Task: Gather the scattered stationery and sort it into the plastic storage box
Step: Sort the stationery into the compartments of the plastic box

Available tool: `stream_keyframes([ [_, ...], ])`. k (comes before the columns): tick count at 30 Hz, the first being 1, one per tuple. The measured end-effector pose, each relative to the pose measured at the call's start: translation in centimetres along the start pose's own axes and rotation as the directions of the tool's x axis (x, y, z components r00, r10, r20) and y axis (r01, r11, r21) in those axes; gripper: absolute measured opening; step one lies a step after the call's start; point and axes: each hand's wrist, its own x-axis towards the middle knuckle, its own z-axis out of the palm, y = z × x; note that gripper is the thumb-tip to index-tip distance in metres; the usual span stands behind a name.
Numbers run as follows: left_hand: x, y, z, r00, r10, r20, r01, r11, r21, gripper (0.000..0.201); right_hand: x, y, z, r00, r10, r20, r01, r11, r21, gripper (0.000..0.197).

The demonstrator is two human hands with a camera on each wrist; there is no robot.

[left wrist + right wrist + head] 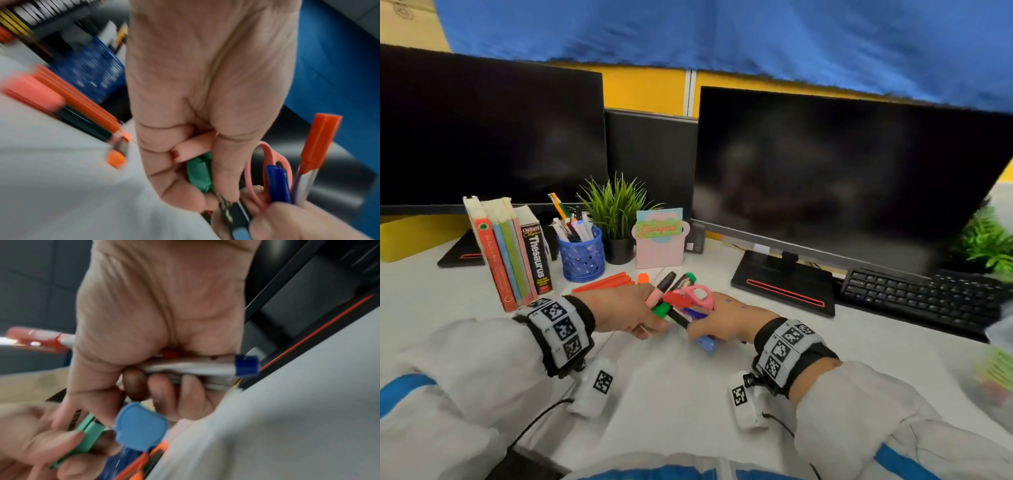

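Both hands are meeting in the middle of the head view. The left hand [625, 308] is curling its fingers tight around two markers [669, 301], pink and green. The right hand [726, 318] is squeezing a bunch: pink scissors [697, 296] and about three pens. The markers are pointing up and right, crossing the scissors. Orange sticks [604, 282] are lying just above the left hand, so it is nearer. I cannot see the storage box clearly.

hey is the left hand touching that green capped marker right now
Touching. The left wrist view shows the left hand with its fingers curled round the green-capped marker, skin pressed against the cap with no gap.
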Motion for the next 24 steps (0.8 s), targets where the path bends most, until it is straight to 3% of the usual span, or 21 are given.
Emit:
stream_keyframes([
  [3, 1.1, 3.7, 2.4, 0.992, 0.097, 0.083, -0.083, 0.985, -0.152, 0.036, -3.6, 2.6, -2.8, 0.992, 0.065, -0.104, -0.016, 0.91, 0.414, 0.009],
  [5, 2.0, 6.1, 4.2, 0.983, 0.147, 0.113, -0.116, 0.962, -0.246, 0.041, -5.5, 4.4, -4.4, 0.975, 0.1, -0.197, 0.052, 0.763, 0.644, 0.011],
  [8, 3.1, 9.6, 7.5, 0.977, 0.167, 0.134, -0.093, 0.896, -0.434, 0.029, -8.4, 6.3, -6.6, 0.928, 0.199, -0.314, 0.152, 0.569, 0.808, 0.014],
  [10, 3.4, 12.2, 10.2, 0.966, 0.192, 0.172, -0.081, 0.861, -0.502, 0.023, -10.7, 7.4, -8.0, 0.894, 0.229, -0.386, 0.221, 0.524, 0.822, 0.015],
  [13, 3.9, 15.7, 14.2, 0.942, 0.244, 0.23, -0.094, 0.851, -0.517, 0.03, -13.6, 9.3, -9.7, 0.827, 0.279, -0.488, 0.284, 0.542, 0.791, 0.02],
  [16, 4.4, 18.8, 18.1, 0.887, 0.327, 0.327, -0.127, 0.853, -0.506, 0.04, -16.5, 11.3, -11.4, 0.768, 0.276, -0.578, 0.303, 0.639, 0.707, 0.016],
  [18, 4.7, 20.7, 20.2, 0.857, 0.355, 0.375, -0.139, 0.858, -0.494, 0.038, -18.5, 12.6, -12.6, 0.761, 0.269, -0.591, 0.278, 0.688, 0.671, 0.007],
  [24, 5.9, 26.0, 25.0, 0.753, 0.383, 0.535, -0.202, 0.908, -0.367, 0.021, -24.1, 16.1, -16.7, 0.779, 0.29, -0.556, 0.092, 0.824, 0.559, 0.011],
])
